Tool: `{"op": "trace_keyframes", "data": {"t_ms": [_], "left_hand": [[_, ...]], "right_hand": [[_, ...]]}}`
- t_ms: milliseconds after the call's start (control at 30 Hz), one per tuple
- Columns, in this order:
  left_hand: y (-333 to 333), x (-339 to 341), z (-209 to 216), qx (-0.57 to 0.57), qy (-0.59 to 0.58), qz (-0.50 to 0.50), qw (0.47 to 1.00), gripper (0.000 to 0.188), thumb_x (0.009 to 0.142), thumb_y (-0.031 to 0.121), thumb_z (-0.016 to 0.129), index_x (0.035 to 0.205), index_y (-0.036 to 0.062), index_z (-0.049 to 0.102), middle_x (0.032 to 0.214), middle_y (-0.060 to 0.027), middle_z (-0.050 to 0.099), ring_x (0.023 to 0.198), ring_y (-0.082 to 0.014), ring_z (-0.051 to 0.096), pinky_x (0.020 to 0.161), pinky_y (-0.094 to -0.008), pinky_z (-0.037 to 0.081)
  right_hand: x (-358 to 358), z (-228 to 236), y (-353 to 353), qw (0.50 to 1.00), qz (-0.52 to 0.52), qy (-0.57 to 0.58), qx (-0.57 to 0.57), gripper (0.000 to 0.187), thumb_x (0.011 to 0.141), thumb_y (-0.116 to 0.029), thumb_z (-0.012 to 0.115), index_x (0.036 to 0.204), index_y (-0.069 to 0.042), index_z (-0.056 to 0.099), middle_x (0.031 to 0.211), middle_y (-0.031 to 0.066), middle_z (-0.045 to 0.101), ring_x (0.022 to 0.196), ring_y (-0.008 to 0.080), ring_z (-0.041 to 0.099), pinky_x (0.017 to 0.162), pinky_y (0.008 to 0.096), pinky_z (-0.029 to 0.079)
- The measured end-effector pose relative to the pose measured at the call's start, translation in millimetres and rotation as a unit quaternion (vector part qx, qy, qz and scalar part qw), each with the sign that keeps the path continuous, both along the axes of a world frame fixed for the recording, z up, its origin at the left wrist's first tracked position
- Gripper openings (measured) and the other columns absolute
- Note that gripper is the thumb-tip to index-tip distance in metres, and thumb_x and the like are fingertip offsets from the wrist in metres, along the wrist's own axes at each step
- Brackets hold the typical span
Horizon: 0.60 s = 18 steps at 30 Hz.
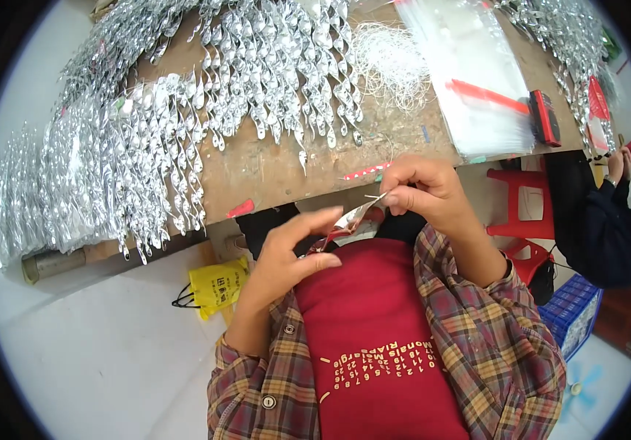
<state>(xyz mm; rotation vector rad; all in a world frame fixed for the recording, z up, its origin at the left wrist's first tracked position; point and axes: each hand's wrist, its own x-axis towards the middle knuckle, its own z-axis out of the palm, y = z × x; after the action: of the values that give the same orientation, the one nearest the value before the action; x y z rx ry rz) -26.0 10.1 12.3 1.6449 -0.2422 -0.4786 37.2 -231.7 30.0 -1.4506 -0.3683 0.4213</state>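
My right hand [424, 192] has its thumb and forefinger pinched on the narrow end of a shiny silver twisted strip [350, 218]. Thin white ends, like string, stick out at its fingertips. From there the strip slants down to my left hand [293, 246], whose thumb and forefinger are spread apart around its lower part. Whether the hidden fingers of that hand touch the strip does not show. Both hands are above my lap, just in front of the table edge. Closest to them on the table is a red strip with white dots [367, 171].
Silver twisted strips [271, 73] hang in bunches along the wooden table [257, 172]. A tangle of white string [392, 64], clear plastic bags [477, 73] and a red-black device [545, 117] lie farther right. Red stools [521, 205], a blue crate [570, 312] and another person [601, 227] are to the right.
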Motion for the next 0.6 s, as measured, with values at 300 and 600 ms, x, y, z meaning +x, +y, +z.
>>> {"op": "trace_keyframes", "data": {"t_ms": [300, 600], "left_hand": [[-30, 34, 21, -0.059, -0.112, 0.053, 0.991, 0.013, 0.085, 0.001, 0.055, 0.097, -0.0008, 0.061, 0.102, -0.0082, 0.059, 0.087, -0.0112, 0.056, 0.077, -0.0241, 0.044], [-39, 36, 18, -0.078, -0.184, 0.096, 0.975, 0.005, 0.086, 0.006, 0.058, 0.088, 0.0013, 0.058, 0.11, -0.0092, 0.052, 0.091, -0.0122, 0.051, 0.081, -0.0252, 0.041]], "right_hand": [[-2, 2, 5, 0.993, 0.019, -0.115, -0.021, 0.006, 0.081, -0.005, 0.065, 0.086, -0.002, 0.062, 0.072, 0.0017, 0.058, 0.059, 0.0062, 0.054, 0.051, 0.0195, 0.042], [-4, 0, 9, 1.0, -0.002, 0.022, 0.015, 0.006, 0.083, -0.007, 0.06, 0.088, -0.003, 0.059, 0.07, 0.0022, 0.058, 0.055, 0.0066, 0.052, 0.051, 0.0183, 0.039]]}}
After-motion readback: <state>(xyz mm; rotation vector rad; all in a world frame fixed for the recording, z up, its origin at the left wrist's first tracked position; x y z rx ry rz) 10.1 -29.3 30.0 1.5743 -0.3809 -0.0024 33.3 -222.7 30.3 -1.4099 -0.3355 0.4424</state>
